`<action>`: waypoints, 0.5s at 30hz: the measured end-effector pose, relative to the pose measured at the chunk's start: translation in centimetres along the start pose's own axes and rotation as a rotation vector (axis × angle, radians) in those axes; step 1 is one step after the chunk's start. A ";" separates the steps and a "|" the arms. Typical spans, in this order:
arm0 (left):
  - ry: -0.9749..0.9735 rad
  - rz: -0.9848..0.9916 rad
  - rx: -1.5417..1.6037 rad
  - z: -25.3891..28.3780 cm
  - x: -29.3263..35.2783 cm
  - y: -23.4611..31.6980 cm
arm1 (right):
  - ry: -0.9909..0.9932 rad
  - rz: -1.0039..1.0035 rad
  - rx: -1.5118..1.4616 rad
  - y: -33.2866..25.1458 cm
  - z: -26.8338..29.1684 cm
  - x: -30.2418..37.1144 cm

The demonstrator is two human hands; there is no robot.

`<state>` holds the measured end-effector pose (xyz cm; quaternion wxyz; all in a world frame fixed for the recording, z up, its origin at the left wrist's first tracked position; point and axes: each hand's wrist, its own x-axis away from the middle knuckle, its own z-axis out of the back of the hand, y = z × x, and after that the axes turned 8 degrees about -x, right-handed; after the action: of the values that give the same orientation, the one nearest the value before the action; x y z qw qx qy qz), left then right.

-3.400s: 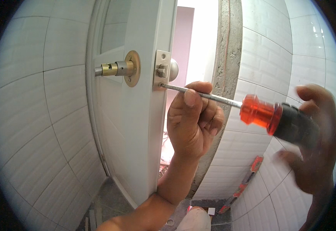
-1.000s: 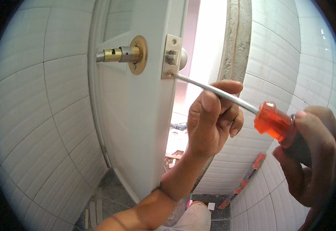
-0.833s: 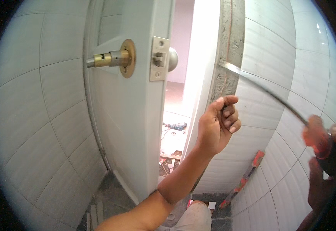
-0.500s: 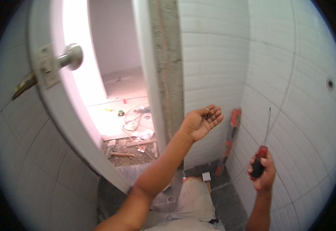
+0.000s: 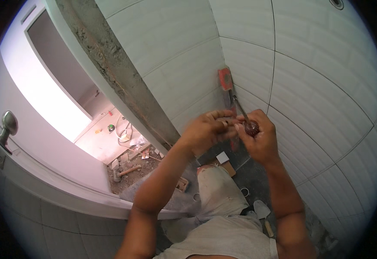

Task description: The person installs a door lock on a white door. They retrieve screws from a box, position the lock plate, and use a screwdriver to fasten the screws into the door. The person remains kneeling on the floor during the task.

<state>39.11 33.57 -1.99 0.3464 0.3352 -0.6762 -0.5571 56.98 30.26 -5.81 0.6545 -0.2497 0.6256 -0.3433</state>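
In front of my body, both hands are close together. My right hand (image 5: pixel 261 137) is wrapped round the handle of a screwdriver (image 5: pixel 242 108), its metal shaft pointing up and away. The handle's rounded end, dark red, shows by my thumb. Against the right fingertips lies my left hand (image 5: pixel 208 131), its fingers half curled. A small dark thing sits at the left fingers, too small and blurred to name. Behind the hands, a red and dark spirit level (image 5: pixel 225 80) leans in the tiled corner, partly hidden by them.
On the left is an open white door with a metal knob (image 5: pixel 10 123). Beyond the doorway, a hammer (image 5: pixel 130 170) lies on rubble. A small white box (image 5: pixel 222 157), a ring (image 5: pixel 245 191) and a trowel (image 5: pixel 261 209) are on the dark floor by my legs.
My hands, apart before, have come together. The right hand moved left with the screwdriver. The view has tilted down and turned, so the door knob sits lower and farther left.
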 end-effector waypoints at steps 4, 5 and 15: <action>-0.119 -0.217 -0.787 0.7 1.3 0.3 | -0.137 0.075 0.023 0.2 0.3 -0.5; -0.148 -0.263 -0.785 1.6 1.2 -1.0 | -0.204 0.117 0.037 0.0 -0.1 -0.7; -0.094 -0.013 -0.224 0.1 -0.3 -1.9 | -0.344 0.181 0.217 -0.7 0.8 -0.5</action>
<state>39.29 33.57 -3.92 0.3460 0.2723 -0.6231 -0.6464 57.71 30.12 -4.93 0.8027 -0.1755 0.4840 -0.3008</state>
